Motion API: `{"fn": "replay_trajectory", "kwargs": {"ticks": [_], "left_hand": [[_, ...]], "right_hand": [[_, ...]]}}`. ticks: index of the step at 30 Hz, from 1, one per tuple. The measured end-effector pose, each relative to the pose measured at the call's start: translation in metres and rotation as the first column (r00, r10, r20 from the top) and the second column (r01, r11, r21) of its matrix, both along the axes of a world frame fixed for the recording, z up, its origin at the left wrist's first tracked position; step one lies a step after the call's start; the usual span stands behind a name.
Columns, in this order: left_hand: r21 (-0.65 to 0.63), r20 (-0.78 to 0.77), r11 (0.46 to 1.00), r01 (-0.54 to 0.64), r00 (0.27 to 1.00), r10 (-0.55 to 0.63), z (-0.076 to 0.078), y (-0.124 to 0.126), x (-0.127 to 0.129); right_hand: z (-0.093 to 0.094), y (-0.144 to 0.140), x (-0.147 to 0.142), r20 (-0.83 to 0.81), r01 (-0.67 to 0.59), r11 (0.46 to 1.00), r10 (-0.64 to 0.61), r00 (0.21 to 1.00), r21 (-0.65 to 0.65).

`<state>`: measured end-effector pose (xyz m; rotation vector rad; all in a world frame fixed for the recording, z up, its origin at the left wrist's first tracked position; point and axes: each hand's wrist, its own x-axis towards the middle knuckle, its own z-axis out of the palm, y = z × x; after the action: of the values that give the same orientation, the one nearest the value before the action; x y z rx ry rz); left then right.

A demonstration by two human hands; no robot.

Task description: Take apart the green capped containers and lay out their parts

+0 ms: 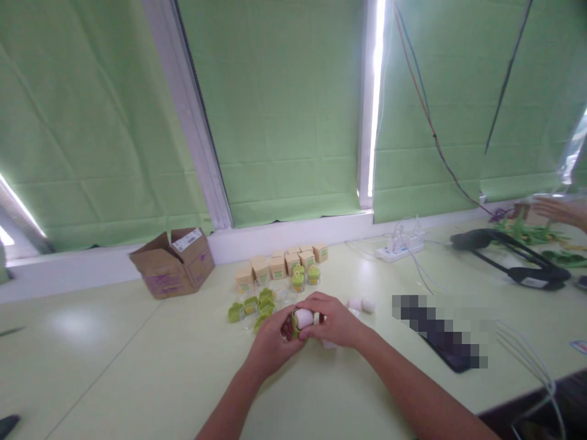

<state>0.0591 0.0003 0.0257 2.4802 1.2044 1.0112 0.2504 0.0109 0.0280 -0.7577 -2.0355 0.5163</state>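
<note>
Fingers of the left hand (pixel 271 335) are curled up around the left and underside of a small white egg-shaped piece (pixel 303 317) that sits in a green petal-like cup (pixel 293 326); fingers of the right hand (pixel 334 321) close over its right side and top, so both hands are clamped on the same small assembly, held just above the pale green table (pixel 137 379). Well to the left of the fingers and farther back stands an open cardboard box (pixel 174 261). Just left of and behind the fingers lie loose green cups (pixel 251 305), some beside clear pieces too small to make out. Directly behind the fingers, toward the window ledge, runs a row of small tan boxes (pixel 279 264) with two filled clear pots (pixel 305 276) in front of them. Just right of the fingers rest two more white egg-shaped pieces (pixel 361 304). Farther right lie a white power strip (pixel 398 249) with its cables, a dark flat device (pixel 452 348), and a black frame-like tool (pixel 509 250); another person's hand (pixel 562 211) reaches in at the far right edge. As a judgement: seating the white piece squarely would call for the left fingers to steady the cup from below while the right fingertips press evenly, without squeezing the petals out of shape.
</note>
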Motion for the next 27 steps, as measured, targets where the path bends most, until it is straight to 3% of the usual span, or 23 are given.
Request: {"fn": "replay_trajectory", "kwargs": {"ticks": [11,27], "left_hand": [[-0.1,0.148,0.984,0.145,0.98,-0.13,0.001,0.0008,-0.007],[-0.108,0.099,0.994,-0.006,0.995,0.017,0.008,-0.0015,-0.0016]], "right_hand": [[-0.002,0.0022,0.0022,-0.048,0.011,0.998,-0.008,0.999,0.063],[0.0013,-0.0007,0.0001,0.101,0.03,0.99,-0.044,0.994,0.137]]}}
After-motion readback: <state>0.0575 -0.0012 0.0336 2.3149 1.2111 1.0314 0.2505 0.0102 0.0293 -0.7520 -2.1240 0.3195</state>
